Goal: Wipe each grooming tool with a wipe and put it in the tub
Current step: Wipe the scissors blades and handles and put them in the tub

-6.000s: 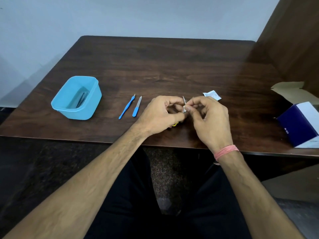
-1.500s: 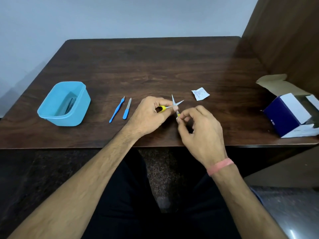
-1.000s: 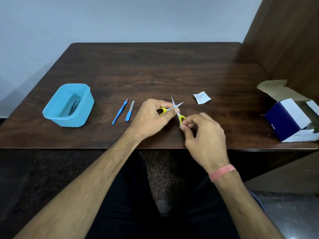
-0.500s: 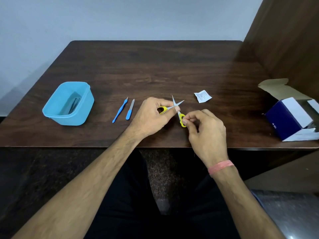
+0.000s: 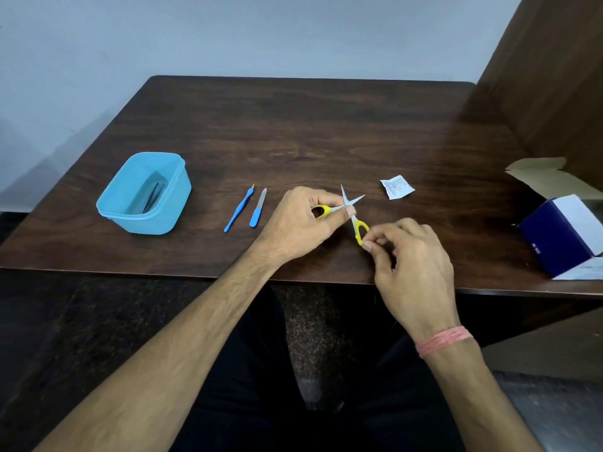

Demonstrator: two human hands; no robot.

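Scissors [image 5: 351, 213] with yellow handle loops, spread wide open above the near part of the dark wooden worktop [image 5: 293, 132], blades crossed in an X and tips pointing away. Left hand [image 5: 300, 223] curled round 1 yellow loop, thumb pressed near the pivot. Right hand [image 5: 411, 256] pinching the other loop between thumb and forefinger, remaining fingers curled in — a pink band [image 5: 445, 340] on that wrist. Wipe itself not made out in either hand.

Light blue tub [image 5: 143, 194] standing at the left of the worktop, well apart from the hands, with a dark slim tool [image 5: 153, 197] lying inside; kind of tool too small to tell. Between tub and left hand, 2 blue-handled tools lying side by side on the wood, not touching: a thin pusher-like tool [image 5: 238, 208] and a nail file [image 5: 257, 207]. Torn white sachet [image 5: 397, 186] lying flat just beyond the scissor tips, to the right. Opened navy and white carton [image 5: 561, 233] at the right edge — flap raised.
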